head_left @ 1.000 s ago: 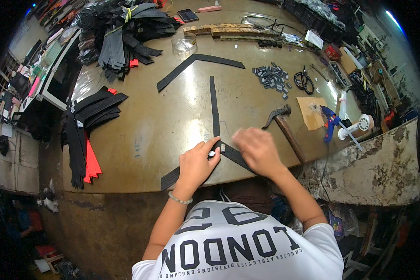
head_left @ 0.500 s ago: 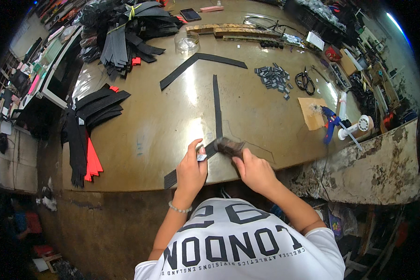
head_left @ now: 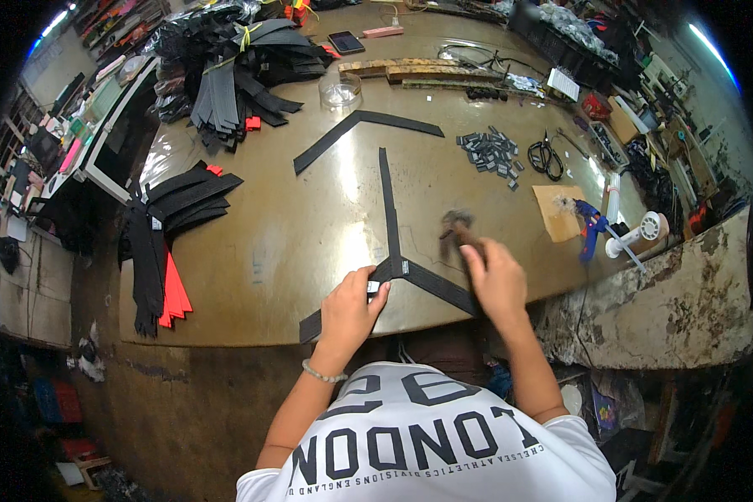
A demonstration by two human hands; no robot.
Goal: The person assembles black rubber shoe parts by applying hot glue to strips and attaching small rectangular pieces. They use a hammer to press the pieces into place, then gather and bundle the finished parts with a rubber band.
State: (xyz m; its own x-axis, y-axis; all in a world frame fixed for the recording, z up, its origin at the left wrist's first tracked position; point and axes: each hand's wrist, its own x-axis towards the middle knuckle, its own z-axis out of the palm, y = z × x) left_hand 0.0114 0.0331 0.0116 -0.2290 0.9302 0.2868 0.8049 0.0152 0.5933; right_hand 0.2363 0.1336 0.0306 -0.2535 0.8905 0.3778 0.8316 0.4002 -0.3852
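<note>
A black webbing strap piece (head_left: pixel 439 289) with three arms lies at the table's near edge. A small grey-white tag (head_left: pixel 405 267) sits at its joint. My left hand (head_left: pixel 353 308) rests on the left arm of the strap, thumb and fingers closed on another small white tag (head_left: pixel 373 287). To the right of the joint, my right hand (head_left: pixel 500 280) grips the handle of a hammer (head_left: pixel 458 227); its head, blurred by motion, is over the table, apart from the strap. Beyond, a second bent black strap (head_left: pixel 360 119) lies flat.
Black straps (head_left: pixel 194 197) with red ends lie left, below a larger bundle (head_left: pixel 251 71). Grey tags (head_left: pixel 491 156), scissors (head_left: pixel 546 157), a blue glue gun (head_left: pixel 592 226) on cardboard and a white spool (head_left: pixel 648 227) are at right. A clear round container (head_left: pixel 340 90) stands far back.
The hammer has come off the strap's joint and swung right and away from me, uncovering the tag and the right strap arm. My left hand stays on the strap with its tag.
</note>
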